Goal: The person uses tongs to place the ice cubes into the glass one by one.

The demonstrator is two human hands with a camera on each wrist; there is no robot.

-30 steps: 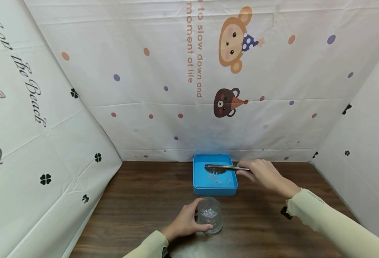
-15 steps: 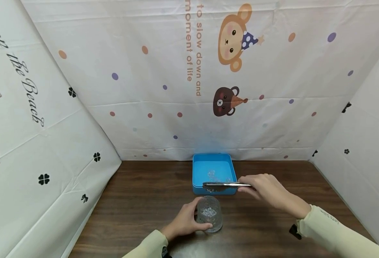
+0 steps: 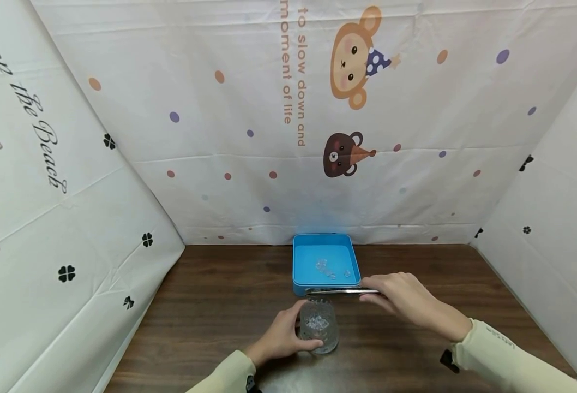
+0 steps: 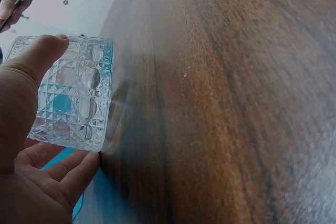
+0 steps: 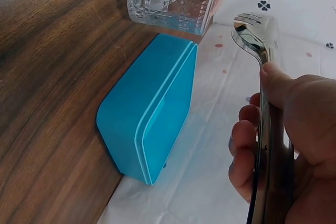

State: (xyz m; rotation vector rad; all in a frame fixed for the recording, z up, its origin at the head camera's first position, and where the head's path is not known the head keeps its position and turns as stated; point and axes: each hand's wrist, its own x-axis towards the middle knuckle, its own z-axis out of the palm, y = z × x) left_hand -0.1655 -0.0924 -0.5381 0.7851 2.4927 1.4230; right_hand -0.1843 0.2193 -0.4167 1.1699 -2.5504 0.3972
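My left hand (image 3: 282, 334) grips a clear cut-glass tumbler (image 3: 319, 333) from the left; it stands upright on the table with small clear pieces inside. In the left wrist view, the thumb lies across the patterned wall of the glass. My right hand (image 3: 406, 300) holds metal tongs (image 3: 340, 291), one end shaped like a fork and the other like a spoon, as the right wrist view shows. The tong tips hover by the rim of the glass, near the front edge of a blue box (image 3: 302, 291). I cannot tell whether anything sits between the tips.
Several clear pieces (image 3: 325, 268) lie on the floor of the open blue box, which stands behind the glass against the back cloth. Dark wood-grain table (image 3: 210, 316) lies underneath. Printed white cloth walls (image 3: 220, 136) enclose the back and both sides.
My right hand has brought the tongs out of the blue box, toward me and down to the glass rim. The left hand and the glass have stayed in place.
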